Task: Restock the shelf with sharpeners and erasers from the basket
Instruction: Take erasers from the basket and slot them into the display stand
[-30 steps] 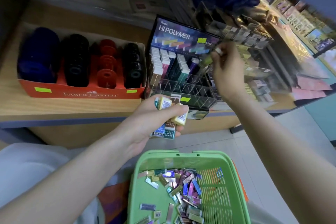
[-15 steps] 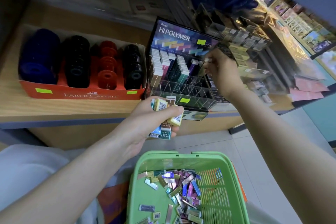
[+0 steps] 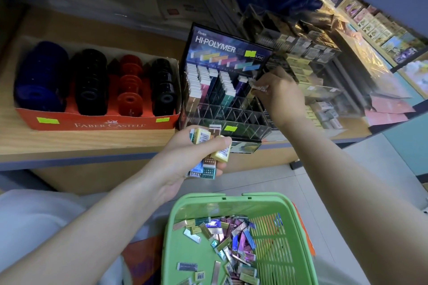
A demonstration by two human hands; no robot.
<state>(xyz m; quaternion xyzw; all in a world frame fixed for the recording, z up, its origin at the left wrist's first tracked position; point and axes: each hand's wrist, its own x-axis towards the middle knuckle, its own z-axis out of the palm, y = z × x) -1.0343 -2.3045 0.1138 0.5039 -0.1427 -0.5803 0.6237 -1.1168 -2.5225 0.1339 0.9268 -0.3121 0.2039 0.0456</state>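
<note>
A black Hi-Polymer eraser display (image 3: 222,90) stands on the wooden shelf (image 3: 81,139), its clear compartments partly filled at the back. My right hand (image 3: 280,97) pinches a single eraser (image 3: 257,84) over the display's right rear slots. Just in front of the shelf edge, my left hand (image 3: 185,159) grips a bundle of erasers (image 3: 209,152), yellow, teal and brown ones among them. Below, a green basket (image 3: 231,201) holds several loose metallic-wrapped erasers (image 3: 231,238).
A red Faber-Castell box (image 3: 97,122) with blue, black and red round sharpeners sits left of the display. Clear racks of small boxed goods (image 3: 308,58) crowd the shelf to the right. Tiled floor (image 3: 324,169) lies beside the basket.
My right hand has come down and left from above the display's header to its right rear slots, still pinching the eraser. My left hand has stayed in place with its bundle.
</note>
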